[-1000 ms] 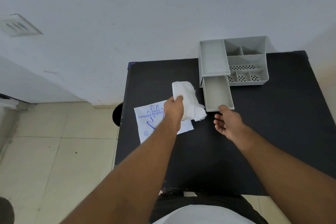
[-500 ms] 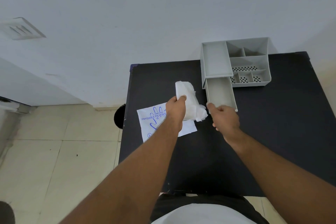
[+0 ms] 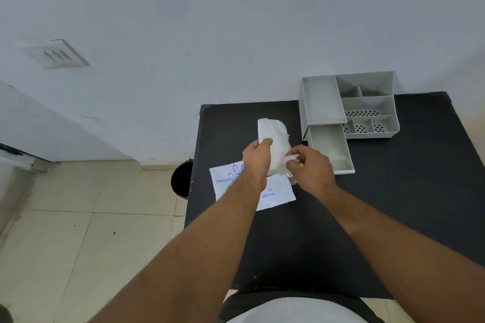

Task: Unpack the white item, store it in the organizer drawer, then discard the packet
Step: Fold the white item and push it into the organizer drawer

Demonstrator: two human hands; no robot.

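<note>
Gloves [image 3: 274,136], a white folded wad, were held up just above centre of the frame, over the table [image 3: 393,217]. The left hand [image 3: 256,158] gripped the wad's left edge, thumb on top; the right hand [image 3: 311,166] pinched its lower right corner with curled fingers. Below the hands the packet [image 3: 275,193] lay flat on the table near its left edge, blue print facing up. Just right of the hands the drawer [image 3: 329,149] stood pulled out of the grey organizer [image 3: 367,105] in the upper right, against the wall. A dark bin [image 3: 181,179] sat on the floor left of the table.
</note>
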